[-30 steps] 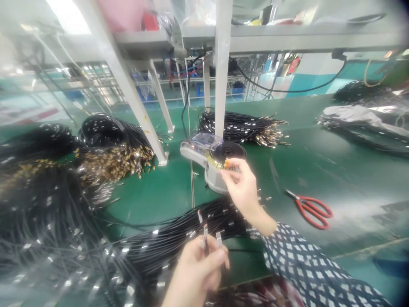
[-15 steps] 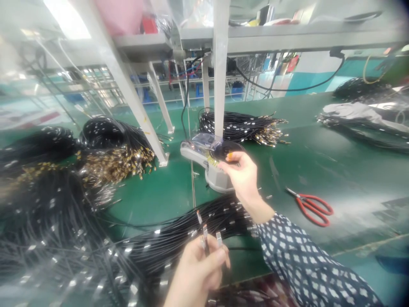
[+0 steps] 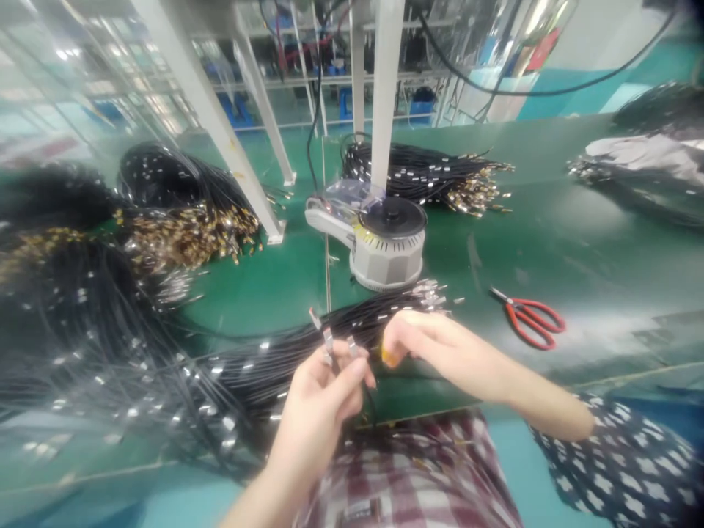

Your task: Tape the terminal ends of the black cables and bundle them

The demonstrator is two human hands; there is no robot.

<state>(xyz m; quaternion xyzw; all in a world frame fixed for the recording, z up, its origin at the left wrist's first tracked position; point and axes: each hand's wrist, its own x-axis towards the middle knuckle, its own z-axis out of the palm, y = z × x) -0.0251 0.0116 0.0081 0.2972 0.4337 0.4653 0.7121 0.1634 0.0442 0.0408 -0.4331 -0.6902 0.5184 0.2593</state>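
Observation:
My left hand (image 3: 328, 396) is closed on the ends of a few black cables (image 3: 328, 343). Their metal tips stick up past the fingers. Just right of it is my right hand (image 3: 426, 339), its fingers bent and pressed together. A yellow-orange patch (image 3: 389, 356) shows at its fingertips; whether it is tape or a finger cover I cannot tell. Behind the hands stands a white, round tape dispenser (image 3: 386, 257) with a black turntable on top and yellow strips at its left side. A thick bundle of black cables (image 3: 297, 352) lies beneath and behind my left hand.
Red-handled pliers (image 3: 531, 321) lie on the green table (image 3: 550, 249) at the right. Cable bundles with gold tips (image 3: 187, 235) are heaped at left, and another bundle (image 3: 423, 176) lies behind the dispenser. White shelf legs (image 3: 385, 95) rise from the table.
My right hand has come back from the tape dispenser, down toward my left hand. My left hand still grips the cable ends. The view has tipped lower.

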